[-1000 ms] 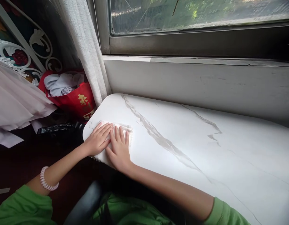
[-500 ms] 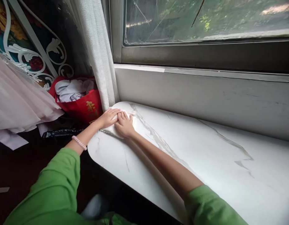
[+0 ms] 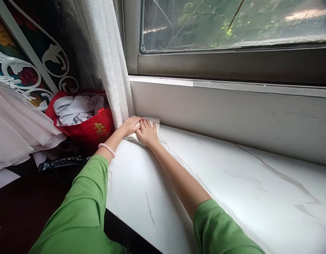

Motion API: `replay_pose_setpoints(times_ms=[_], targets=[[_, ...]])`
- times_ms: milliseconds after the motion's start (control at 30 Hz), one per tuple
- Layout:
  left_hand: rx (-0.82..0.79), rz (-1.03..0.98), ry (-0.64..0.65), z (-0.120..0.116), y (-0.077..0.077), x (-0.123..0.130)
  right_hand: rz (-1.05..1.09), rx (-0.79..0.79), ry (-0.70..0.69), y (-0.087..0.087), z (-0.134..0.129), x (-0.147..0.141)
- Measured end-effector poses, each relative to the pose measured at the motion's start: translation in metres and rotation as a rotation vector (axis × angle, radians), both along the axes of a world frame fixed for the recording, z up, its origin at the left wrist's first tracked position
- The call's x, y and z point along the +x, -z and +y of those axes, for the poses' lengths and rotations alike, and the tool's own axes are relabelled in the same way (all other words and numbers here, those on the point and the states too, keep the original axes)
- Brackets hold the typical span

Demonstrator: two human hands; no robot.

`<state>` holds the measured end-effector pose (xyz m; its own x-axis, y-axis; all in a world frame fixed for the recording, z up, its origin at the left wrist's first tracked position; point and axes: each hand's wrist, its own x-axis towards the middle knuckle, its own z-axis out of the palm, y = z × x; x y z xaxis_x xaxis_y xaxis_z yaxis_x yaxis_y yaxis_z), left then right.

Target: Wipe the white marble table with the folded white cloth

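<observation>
A white cloth lies on the far left corner of a white marble-patterned table, close against the wall below the window. My left hand rests flat on the cloth's left part, its fingers stretched out to the right. Beside it, my right hand presses down flat on the cloth, fingers pointing away from me. The fingertips of my left hand meet or nearly meet my right hand. Part of the cloth is hidden beneath both palms.
A light curtain hangs by the table's far left corner. Left of it stands a red bag with white fabric inside. Pale pink fabric and a white scrolled metal frame are at the left. The window frame runs along the back.
Both hands and the cloth have slid away from me and slightly right, up to the wall at the table's back corner. The camera view has shifted a little.
</observation>
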<state>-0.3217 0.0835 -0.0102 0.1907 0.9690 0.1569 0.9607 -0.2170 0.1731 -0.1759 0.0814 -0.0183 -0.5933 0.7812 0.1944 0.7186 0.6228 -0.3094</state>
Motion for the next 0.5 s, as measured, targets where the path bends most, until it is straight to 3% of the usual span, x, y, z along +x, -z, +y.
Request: replay_pose_setpoints(times_ms=[133, 267, 500], targets=[[-0.002, -0.036, 0.022, -0.01, 0.0, 0.003, -0.01, -0.02, 0.006, -0.002, -0.01, 0.006], [0.012, -0.074, 0.058, -0.035, -0.002, 0.008, 0.013, -0.042, -0.005, -0.005, -0.037, 0.015], [0.021, -0.118, 0.103, -0.126, -0.008, 0.018, 0.128, -0.101, -0.044, -0.012, -0.127, 0.035]])
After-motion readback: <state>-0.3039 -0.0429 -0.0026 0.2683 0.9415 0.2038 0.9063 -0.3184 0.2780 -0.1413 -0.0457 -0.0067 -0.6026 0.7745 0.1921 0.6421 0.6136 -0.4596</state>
